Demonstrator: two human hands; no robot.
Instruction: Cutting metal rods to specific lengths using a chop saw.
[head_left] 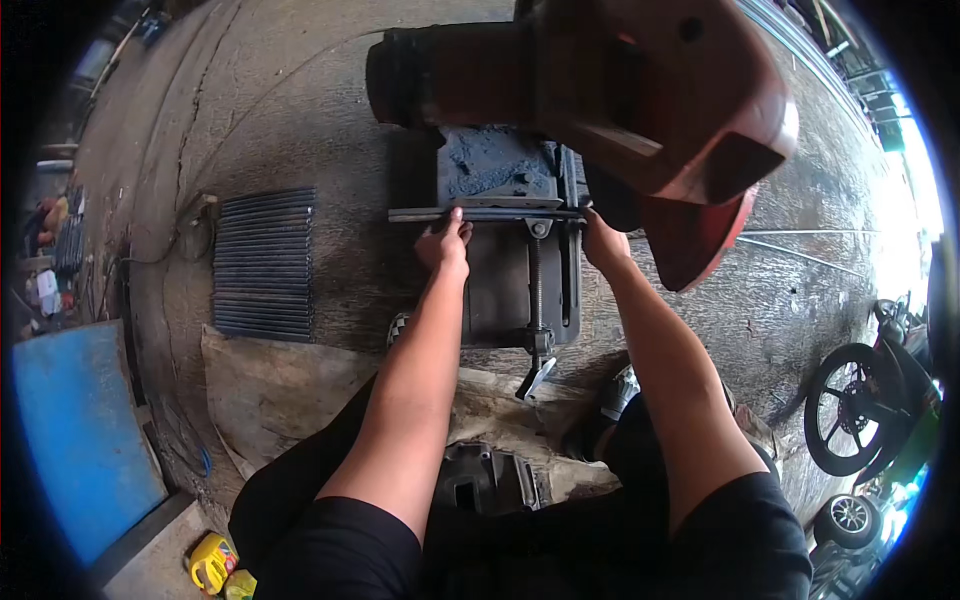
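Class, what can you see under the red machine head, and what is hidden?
Below the red machine head, a grey base shows, with grit scattered on it. The head covers the base's far end, so anything there cannot be seen.

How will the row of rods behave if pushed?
The rods look metallic, so probably stiff and heavy for their thickness. They lie side by side with no clear binding, so may shift separately. Seemingly round, some might roll.

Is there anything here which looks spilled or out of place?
Yes: loose, bluish-grey grit lies scattered on the flat, dark metal machine base, beyond the thin grey metal rods. Its uneven patches look spilled.
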